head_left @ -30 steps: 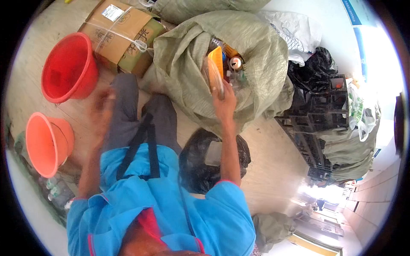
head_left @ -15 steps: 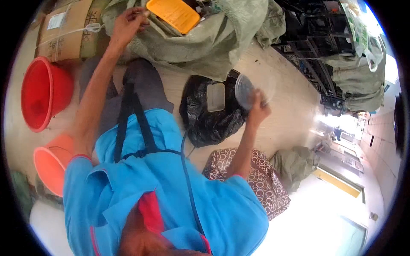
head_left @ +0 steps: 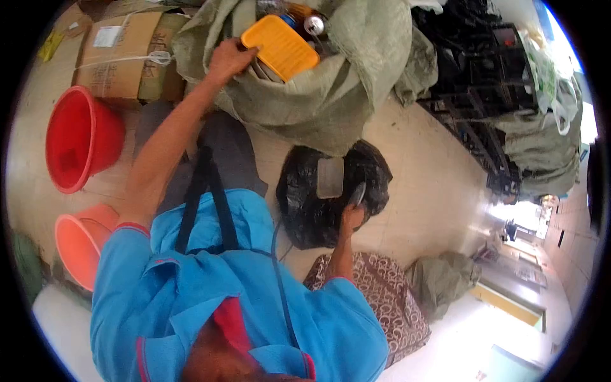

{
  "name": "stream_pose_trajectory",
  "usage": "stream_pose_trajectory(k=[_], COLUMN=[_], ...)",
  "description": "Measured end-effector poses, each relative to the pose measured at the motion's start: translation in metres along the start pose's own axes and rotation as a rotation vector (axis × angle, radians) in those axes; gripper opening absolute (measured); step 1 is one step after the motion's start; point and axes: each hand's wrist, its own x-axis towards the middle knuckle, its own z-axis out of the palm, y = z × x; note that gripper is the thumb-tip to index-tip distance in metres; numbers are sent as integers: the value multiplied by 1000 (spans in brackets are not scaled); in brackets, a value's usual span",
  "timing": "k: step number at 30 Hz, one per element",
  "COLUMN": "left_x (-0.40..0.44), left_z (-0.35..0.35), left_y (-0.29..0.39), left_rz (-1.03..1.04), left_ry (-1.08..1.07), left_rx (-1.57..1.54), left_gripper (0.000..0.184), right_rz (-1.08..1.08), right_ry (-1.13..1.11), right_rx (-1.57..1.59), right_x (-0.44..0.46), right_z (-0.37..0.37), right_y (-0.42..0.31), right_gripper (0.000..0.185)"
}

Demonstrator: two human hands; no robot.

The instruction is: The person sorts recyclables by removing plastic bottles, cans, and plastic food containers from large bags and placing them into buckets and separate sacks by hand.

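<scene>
My left hand (head_left: 230, 58) is closed at the near left edge of an orange plastic tray (head_left: 280, 48), fingers on its rim. The tray lies tilted in the mouth of a large grey-green woven sack (head_left: 299, 118), beside a drink can (head_left: 314, 25). My right hand (head_left: 352, 218) grips a clear round plastic container (head_left: 359, 192), now seen nearly edge-on, low over a black plastic bag (head_left: 302, 213). On that bag lies a clear rectangular plastic container (head_left: 330, 178), to the left of my right hand.
A red bucket (head_left: 105, 140) and a pink bucket (head_left: 79, 245) stand at the left, below a cardboard box (head_left: 121, 57). At the lower right is a brown patterned bag (head_left: 394, 305), with a green sack (head_left: 442, 280) beside it. Stacked black crates (head_left: 477, 95) line the upper right.
My left hand has moved in onto the orange tray's edge. My right hand has come down and left over the black bag, turning the round container edge-on. The view has shifted too.
</scene>
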Motion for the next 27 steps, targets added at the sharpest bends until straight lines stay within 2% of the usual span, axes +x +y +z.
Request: stream_pose_trajectory(k=[2, 4, 5, 7, 9, 11, 13, 15, 17, 18, 19, 21, 23, 24, 27], left_x=[4, 2, 0, -13, -15, -24, -30, -41, -48, -61, -73, -95, -112, -124, -144], left_z=[5, 6, 7, -4, -10, -22, -34, -48, -48, -55, -61, -64, -69, -76, -91], left_y=[0, 2, 2, 15, 10, 20, 26, 30, 24, 26, 31, 31, 25, 22, 10], left_rz=[-14, -36, -58, -56, -45, -46, -74, -76, -116, -98, -99, -78, -59, -34, -27], left_ry=[-69, 8, 67, 101, 168, 191, 200, 164, 213, 197, 189, 165, 199, 171, 157], left_rx=[9, -54, -115, -161, -375, -407, -565, -608, -530, -699, -726, -806, -858, -866, -825], left_gripper=[49, 48, 47, 45, 41, 36, 33, 31, 33, 35, 34, 34, 33, 33, 34], right_rz=[-43, -47, -56, 40, 22, -192, -332, -358, -422, -500, -566, -656, -753, -779, -787], right_ry=[-13, -319, -318, -584, -561, -305, -229, -300, -378, -445, -449, -467, -639, -661, -647], right_rx=[29, -181, -176, 16, -40, 173, 222, 798, 817, 817, 872, 923, 1074, 1064, 758], right_x=[9, 14, 18, 11, 19, 31, 49, 28, 1, -10, -21, -37, -50, -49, -45], right_z=[9, 3, -1, -39, -32, -22, -29, -70, -122, -135, -149, -159, -159, -149, -123], right_y=[4, -3, -5, -40, -48, -44, -66, -125, -192, -227, -248, -280, -312, -321, -337], right_gripper=[43, 58, 58, 70, 68, 65, 55, 46, 45, 45, 47, 49, 48, 48, 46])
